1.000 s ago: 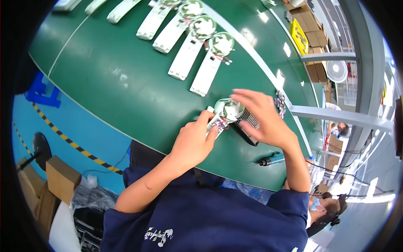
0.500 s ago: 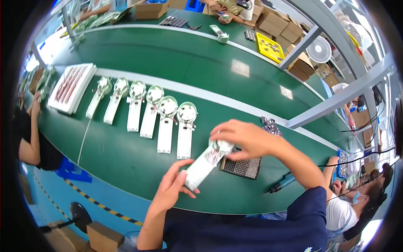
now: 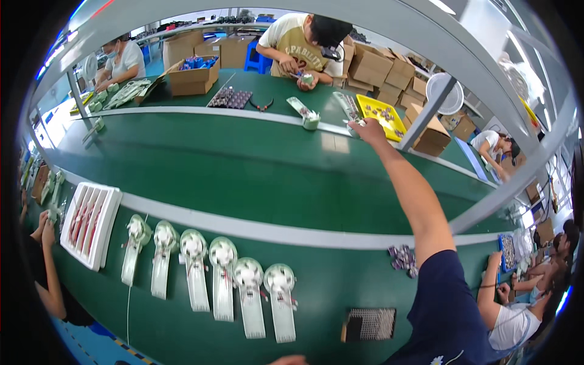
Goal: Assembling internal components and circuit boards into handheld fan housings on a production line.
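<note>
My right arm stretches over to the far bench, where my right hand (image 3: 367, 129) is closed on the round end of a pale long-handled casing (image 3: 347, 106). This casing lies beside a yellow tray (image 3: 389, 120) of small parts. To its left is a similar white and green casing (image 3: 303, 112), apart from my hand. Only a sliver of my left hand (image 3: 291, 361) shows at the lower edge, its fingers out of sight. Several casings with round heads, such as the rightmost one (image 3: 283, 313), stand in a row on the near bench. A black tray of screws (image 3: 371, 324) lies to their right.
A raised grey rail (image 3: 243, 233) divides the green benches, and a metal post (image 3: 432, 109) rises near the yellow tray. A white foam tray (image 3: 91, 225) with reddish pieces sits left; small metallic parts (image 3: 403, 260) lie right. A co-worker (image 3: 298, 48) works opposite.
My right hand has gone from the near bench to the far one with the casing both hands held. My left hand has dropped to the lower edge. The view has tilted upward.
</note>
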`<action>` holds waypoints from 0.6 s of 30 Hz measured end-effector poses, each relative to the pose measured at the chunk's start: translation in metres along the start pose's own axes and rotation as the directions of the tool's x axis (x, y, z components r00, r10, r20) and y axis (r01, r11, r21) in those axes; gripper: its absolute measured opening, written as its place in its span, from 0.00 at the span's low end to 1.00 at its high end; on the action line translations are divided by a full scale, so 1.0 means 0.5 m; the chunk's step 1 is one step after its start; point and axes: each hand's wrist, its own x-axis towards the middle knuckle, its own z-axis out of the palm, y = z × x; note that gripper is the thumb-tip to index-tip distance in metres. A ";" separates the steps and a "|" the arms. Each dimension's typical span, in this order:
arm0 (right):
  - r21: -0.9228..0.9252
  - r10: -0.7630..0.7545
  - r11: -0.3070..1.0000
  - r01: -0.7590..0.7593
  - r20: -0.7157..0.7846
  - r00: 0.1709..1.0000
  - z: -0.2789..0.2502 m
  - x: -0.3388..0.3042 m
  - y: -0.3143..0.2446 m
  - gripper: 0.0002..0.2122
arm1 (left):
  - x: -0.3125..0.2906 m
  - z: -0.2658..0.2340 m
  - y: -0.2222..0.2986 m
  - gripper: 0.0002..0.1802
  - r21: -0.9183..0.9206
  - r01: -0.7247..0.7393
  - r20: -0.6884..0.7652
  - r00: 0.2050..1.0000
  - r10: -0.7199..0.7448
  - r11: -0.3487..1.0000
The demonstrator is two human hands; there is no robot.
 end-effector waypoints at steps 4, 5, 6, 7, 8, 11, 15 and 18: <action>-0.040 0.058 0.997 -0.073 -0.297 0.953 0.094 0.156 0.032 0.34 | 0.008 -0.013 -0.004 0.09 0.232 -0.066 0.088 0.995 0.047 0.971; -0.115 -0.049 0.993 0.004 -0.393 0.918 0.128 0.158 0.040 0.36 | -0.004 -0.012 0.005 0.09 0.227 0.143 0.090 0.982 -0.167 0.963; -0.080 0.019 0.996 -0.047 -0.318 0.948 0.160 0.143 0.014 0.37 | 0.001 -0.009 -0.005 0.09 0.228 0.152 0.063 0.983 -0.171 0.962; -0.059 0.095 0.992 -0.113 -0.252 0.963 0.163 0.136 0.002 0.38 | 0.007 -0.008 -0.015 0.09 0.220 0.142 0.039 0.987 -0.154 0.965; -0.065 0.153 0.984 -0.167 -0.178 0.972 0.171 0.144 0.001 0.38 | 0.009 -0.006 -0.025 0.08 0.213 0.134 0.015 0.990 -0.140 0.968; -0.135 0.171 0.972 -0.191 -0.146 0.974 0.211 0.102 -0.049 0.39 | -0.028 -0.001 -0.031 0.07 0.197 0.155 -0.064 0.987 -0.145 0.968; -0.099 0.085 0.988 -0.122 -0.314 0.945 0.194 0.122 0.053 0.54 | 0.023 -0.013 -0.026 0.06 0.149 0.084 -0.028 0.996 -0.081 0.985; -0.088 -0.119 0.991 0.104 -0.190 0.975 0.074 0.043 -0.034 0.47 | 0.025 -0.015 0.011 0.07 0.141 -0.061 0.043 0.998 0.055 0.988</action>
